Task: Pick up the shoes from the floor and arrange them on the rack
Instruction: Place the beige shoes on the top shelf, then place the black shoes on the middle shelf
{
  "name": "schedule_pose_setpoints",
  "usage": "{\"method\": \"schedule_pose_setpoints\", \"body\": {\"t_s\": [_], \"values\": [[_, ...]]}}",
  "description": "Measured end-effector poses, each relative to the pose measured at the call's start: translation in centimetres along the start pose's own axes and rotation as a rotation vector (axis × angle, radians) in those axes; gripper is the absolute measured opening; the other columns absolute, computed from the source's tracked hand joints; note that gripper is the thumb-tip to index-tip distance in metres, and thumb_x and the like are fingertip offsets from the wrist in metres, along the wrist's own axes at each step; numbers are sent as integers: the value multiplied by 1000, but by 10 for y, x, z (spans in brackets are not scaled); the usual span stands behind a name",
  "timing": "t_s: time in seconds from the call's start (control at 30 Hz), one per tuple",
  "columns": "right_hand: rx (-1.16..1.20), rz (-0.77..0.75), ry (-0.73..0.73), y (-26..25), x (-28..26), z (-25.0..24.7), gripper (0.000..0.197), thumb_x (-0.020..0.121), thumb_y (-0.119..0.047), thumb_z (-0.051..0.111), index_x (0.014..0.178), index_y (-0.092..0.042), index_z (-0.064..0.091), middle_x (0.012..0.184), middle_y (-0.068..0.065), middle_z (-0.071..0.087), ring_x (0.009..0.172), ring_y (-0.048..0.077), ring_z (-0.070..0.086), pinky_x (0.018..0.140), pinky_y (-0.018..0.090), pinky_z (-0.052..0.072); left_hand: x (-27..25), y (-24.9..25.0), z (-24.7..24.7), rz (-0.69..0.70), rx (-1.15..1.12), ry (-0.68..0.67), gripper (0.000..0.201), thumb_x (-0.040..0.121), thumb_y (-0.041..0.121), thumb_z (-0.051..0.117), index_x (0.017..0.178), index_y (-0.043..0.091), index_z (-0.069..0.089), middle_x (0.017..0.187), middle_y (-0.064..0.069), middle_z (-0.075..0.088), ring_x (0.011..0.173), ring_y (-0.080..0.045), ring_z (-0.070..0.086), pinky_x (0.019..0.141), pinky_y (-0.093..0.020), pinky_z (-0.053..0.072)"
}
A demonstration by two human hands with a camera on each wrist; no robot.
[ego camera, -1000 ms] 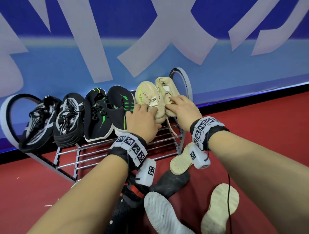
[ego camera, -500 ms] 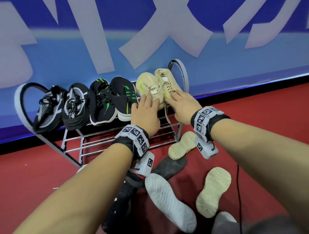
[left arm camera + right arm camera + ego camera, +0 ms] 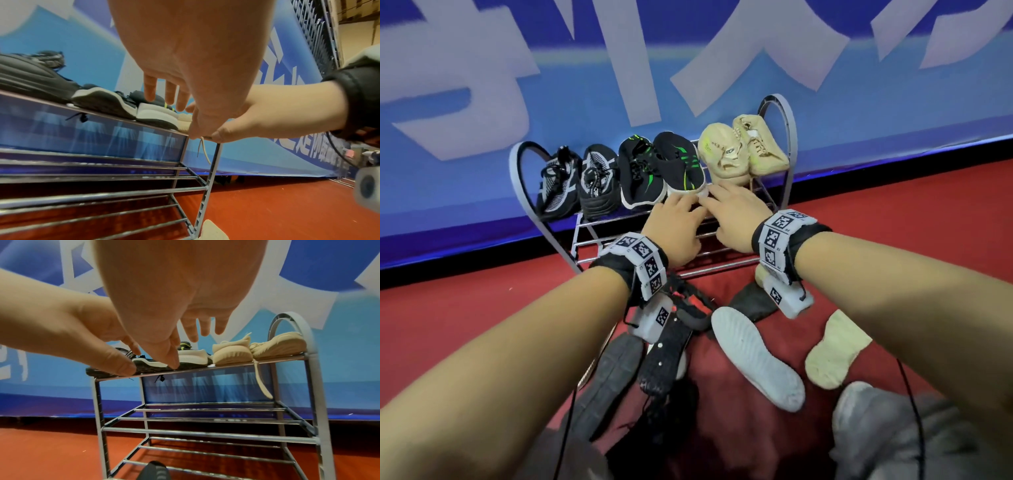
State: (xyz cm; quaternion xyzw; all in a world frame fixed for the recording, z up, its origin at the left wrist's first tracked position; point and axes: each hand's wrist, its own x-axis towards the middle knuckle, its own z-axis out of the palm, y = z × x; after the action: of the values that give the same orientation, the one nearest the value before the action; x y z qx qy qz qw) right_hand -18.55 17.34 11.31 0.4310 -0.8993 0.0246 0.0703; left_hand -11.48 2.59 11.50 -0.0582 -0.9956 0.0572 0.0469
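The metal rack (image 3: 788,137) carries three pairs on its top shelf: black-and-grey shoes (image 3: 558,181), black shoes with green stripes (image 3: 681,164) and beige shoes (image 3: 722,154). My left hand (image 3: 690,205) and right hand (image 3: 714,198) lie side by side at the shelf's front edge, fingers straight, holding nothing. Their fingertips are close to the heel of the right black-green shoe; I cannot tell whether they touch it. In the right wrist view the beige pair (image 3: 232,352) stands apart from my right hand (image 3: 203,332), and a lace (image 3: 261,382) hangs below the shelf.
Several shoes lie sole-up on the red floor before the rack: a white sole (image 3: 756,356), a beige sole (image 3: 835,353), black ones (image 3: 613,377). The lower shelves (image 3: 205,433) hold nothing. A blue banner wall (image 3: 482,171) stands behind the rack.
Both hands have let go of the beige shoes and drawn back to the shelf's front edge. The beige pair now stands alone on the right end.
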Motion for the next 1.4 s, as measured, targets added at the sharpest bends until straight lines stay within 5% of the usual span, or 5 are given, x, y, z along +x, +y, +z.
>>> {"method": "schedule_pose_setpoints", "body": {"t_s": [0.23, 0.7, 1.17, 1.33, 1.4], "values": [[45, -14, -168, -46, -17, 35, 65, 86, -15, 56, 147, -18, 36, 156, 13, 26, 147, 32, 17, 117, 44, 24, -70, -17, 54, -267, -305, -170, 58, 77, 33, 60, 134, 25, 54, 143, -5, 45, 130, -33, 38, 104, -48, 39], [162, -79, -493, -152, -37, 148, 70, 85, -20, 57, 150, -22, 32, 157, 10, 23, 143, 32, 22, 113, 45, 31, -219, -49, 186, -763, -578, -396, 48, 79, 38, 48, 122, 19, 61, 123, -19, 61, 110, -39, 59, 93, -39, 49], [114, -116, -728, -160, -42, 208, 77, 87, -12, 54, 154, -28, 21, 160, 9, 13, 144, 32, 20, 113, 44, 32, -203, -41, 251, -918, -750, -518, 42, 82, 22, 60, 124, 20, 60, 126, -11, 62, 117, -35, 57, 98, -35, 46], [129, -69, -770, -161, -38, 227, 85, 84, -12, 55, 154, -36, 13, 156, 6, 15, 137, 32, 24, 104, 42, 41, -184, -31, 263, -1033, -1183, -474, 7, 85, 17, 58, 89, 23, 59, 80, -4, 62, 83, -30, 61, 71, -34, 45], [111, -72, -762, -162, -32, 230, 85, 83, -14, 57, 153, -38, 14, 151, 7, 18, 134, 34, 25, 100, 42, 44, -177, -29, 268, -1101, -1235, -464, 11, 81, 22, 64, 83, 23, 53, 79, -2, 59, 82, -25, 58, 76, -39, 50]]}}
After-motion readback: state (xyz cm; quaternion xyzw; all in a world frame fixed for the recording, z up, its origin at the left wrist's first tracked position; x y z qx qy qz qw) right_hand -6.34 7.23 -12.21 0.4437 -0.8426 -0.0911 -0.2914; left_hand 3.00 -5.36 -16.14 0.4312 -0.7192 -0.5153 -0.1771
